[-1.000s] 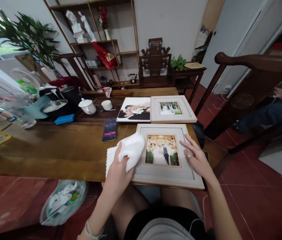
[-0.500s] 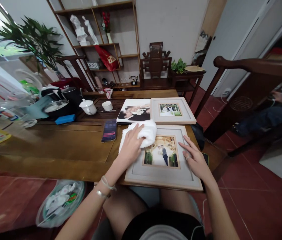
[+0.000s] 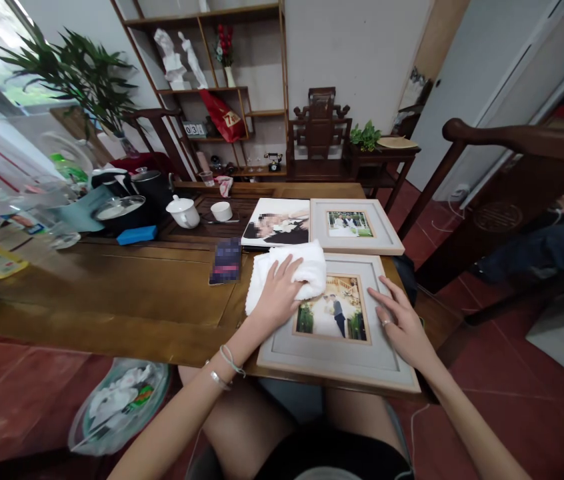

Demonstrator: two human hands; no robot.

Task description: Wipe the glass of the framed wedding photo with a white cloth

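A white towel lies bunched over the upper left corner of a pale picture frame. My left hand rests on the towel with its fingers curved over it, pressing it against the frame. Inside the frame is a photo of a couple outdoors. My right hand lies with spread fingers on the frame's right border and wears a ring. Behind, a second pale frame touches a photo board on its left. The towel and my left hand hide the near frame's upper left part.
On the wooden table are a phone, a blue block, a lidded white cup and a small white bowl. A lined bin stands below left. A dark chair is at the right.
The whole view has shifted slightly, so things sit a little further right. My left hand stays on the towel, and my right hand stays on the frame's border.
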